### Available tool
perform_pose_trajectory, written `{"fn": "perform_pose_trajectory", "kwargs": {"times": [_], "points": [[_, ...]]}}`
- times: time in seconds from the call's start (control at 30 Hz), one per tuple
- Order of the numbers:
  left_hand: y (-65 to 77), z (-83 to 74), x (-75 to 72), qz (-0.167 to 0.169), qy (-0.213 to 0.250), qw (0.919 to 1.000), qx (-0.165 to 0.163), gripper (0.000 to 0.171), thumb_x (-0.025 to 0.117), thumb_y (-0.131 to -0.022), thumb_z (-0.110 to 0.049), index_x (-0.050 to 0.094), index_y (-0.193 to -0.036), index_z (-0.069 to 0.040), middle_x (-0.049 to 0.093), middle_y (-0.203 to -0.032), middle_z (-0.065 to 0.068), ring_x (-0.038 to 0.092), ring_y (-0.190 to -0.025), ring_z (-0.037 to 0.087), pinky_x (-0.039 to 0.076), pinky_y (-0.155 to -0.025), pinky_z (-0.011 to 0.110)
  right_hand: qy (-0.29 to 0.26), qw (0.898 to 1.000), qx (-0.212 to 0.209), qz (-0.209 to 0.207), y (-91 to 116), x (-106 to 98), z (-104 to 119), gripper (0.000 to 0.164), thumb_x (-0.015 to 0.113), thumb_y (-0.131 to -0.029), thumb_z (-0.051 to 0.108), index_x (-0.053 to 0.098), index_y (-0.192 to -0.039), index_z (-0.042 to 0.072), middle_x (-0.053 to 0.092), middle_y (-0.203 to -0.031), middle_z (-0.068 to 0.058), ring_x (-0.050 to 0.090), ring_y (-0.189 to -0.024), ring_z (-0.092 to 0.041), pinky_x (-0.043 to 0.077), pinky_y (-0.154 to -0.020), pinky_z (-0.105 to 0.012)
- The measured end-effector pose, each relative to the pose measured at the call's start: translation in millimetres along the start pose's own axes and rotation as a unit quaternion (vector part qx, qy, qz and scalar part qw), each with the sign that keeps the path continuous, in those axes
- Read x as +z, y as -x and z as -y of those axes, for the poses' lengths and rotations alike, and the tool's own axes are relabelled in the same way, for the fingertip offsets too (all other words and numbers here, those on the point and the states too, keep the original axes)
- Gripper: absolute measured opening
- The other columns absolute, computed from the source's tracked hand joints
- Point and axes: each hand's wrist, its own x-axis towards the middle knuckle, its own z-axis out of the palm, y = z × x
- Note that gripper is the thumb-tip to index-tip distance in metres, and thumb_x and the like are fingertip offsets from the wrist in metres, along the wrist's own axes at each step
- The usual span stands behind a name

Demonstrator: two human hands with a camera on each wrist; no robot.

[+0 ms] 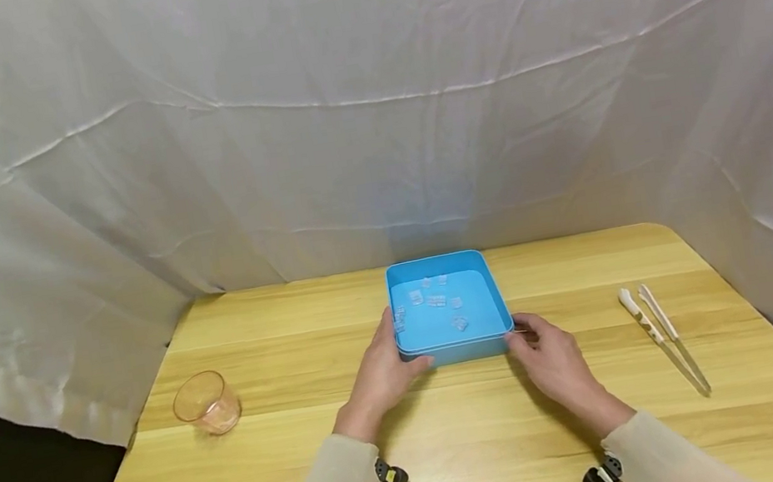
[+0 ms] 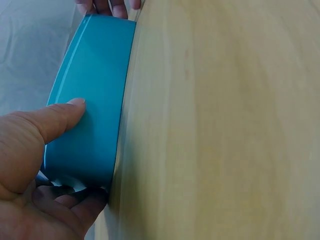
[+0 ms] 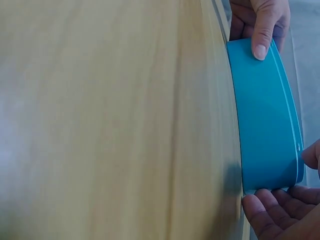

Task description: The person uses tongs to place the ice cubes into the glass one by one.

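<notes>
A square blue box [image 1: 459, 352] with low walls stands open at the top, near the back edge of the wooden table. Several small clear cubes [image 1: 436, 300] lie scattered on its floor, mostly toward the left and middle. My left hand [image 1: 381, 372] grips the front left corner, its thumb [image 2: 67, 117] on the front wall and its fingers round the left side. At the front right corner, my right hand [image 1: 553, 358] holds the box between the thumb by the rim and the fingers [image 3: 277, 207] low along the right side.
An orange-tinted clear glass [image 1: 211, 408] stands on the table at the left. To the right lies a pair of white-handled metal arms [image 1: 668, 340], like tongs, converging toward the near end. A grey curtain [image 1: 409, 145] hangs close behind the table [image 1: 292, 315].
</notes>
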Motion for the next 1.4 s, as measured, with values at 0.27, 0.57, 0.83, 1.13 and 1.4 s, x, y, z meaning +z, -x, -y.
{"fn": "perform_pose_trajectory", "kwargs": {"times": [0.27, 0.57, 0.83, 1.13, 1.4], "points": [[-3.2, -1.5, 6.5, -0.001, -0.003, 1.0, 0.007, 0.111, 0.085, -0.091, -0.029, 0.008, -0.17, -0.012, 0.02, -0.176, 0.009, 0.027, -0.16, 0.032, 0.029, -0.128, 0.051, 0.008, 1.0, 0.006, -0.005, -1.3, -5.0, -1.1, 0.05, 0.056, -0.107, 0.028, 0.054, -0.148, -0.002, 0.069, -0.132, -0.02, 0.066, -0.12, -0.035, 0.055, -0.102, -0.053], [-1.1, -1.7, 9.4, -0.01, 0.002, 0.9999, 0.002, 0.11, 0.085, -0.091, -0.028, 0.009, -0.17, -0.014, 0.024, -0.175, 0.008, 0.03, -0.159, 0.031, 0.032, -0.127, 0.052, 0.015, 1.0, 0.002, -0.003, -3.6, -5.6, -0.4, 0.05, 0.055, -0.108, 0.027, 0.053, -0.148, -0.003, 0.068, -0.131, -0.022, 0.065, -0.12, -0.036, 0.055, -0.102, -0.054], [-0.9, -0.1, 10.7, -0.013, 0.012, 0.9998, -0.005, 0.109, 0.085, -0.091, -0.028, 0.011, -0.17, -0.014, 0.025, -0.175, 0.008, 0.029, -0.159, 0.031, 0.031, -0.127, 0.052, 0.013, 1.0, 0.009, 0.002, -4.3, -5.5, -0.6, 0.05, 0.055, -0.108, 0.027, 0.053, -0.148, -0.002, 0.068, -0.132, -0.022, 0.064, -0.121, -0.035, 0.054, -0.103, -0.054], [6.8, -0.6, -1.2, 0.0, 0.004, 1.0, -0.004, 0.099, 0.075, -0.095, -0.021, 0.012, -0.169, -0.007, 0.022, -0.175, 0.014, 0.026, -0.16, 0.033, 0.029, -0.128, 0.051, 0.011, 1.0, 0.007, 0.004, -2.9, -8.8, -3.3, 0.05, 0.055, -0.108, 0.028, 0.053, -0.149, -0.001, 0.067, -0.136, -0.021, 0.065, -0.123, -0.035, 0.054, -0.104, -0.054], [22.1, -4.7, -26.5, -0.047, -0.017, 0.9987, -0.009, 0.086, 0.068, -0.096, -0.018, 0.021, -0.168, -0.006, 0.03, -0.171, 0.018, 0.037, -0.154, 0.039, 0.031, -0.126, 0.055, 0.004, 1.0, 0.009, 0.006, 0.9, -12.7, -4.8, 0.05, 0.054, -0.109, 0.03, 0.053, -0.149, 0.0, 0.067, -0.136, -0.021, 0.064, -0.125, -0.036, 0.054, -0.104, -0.054]]}}
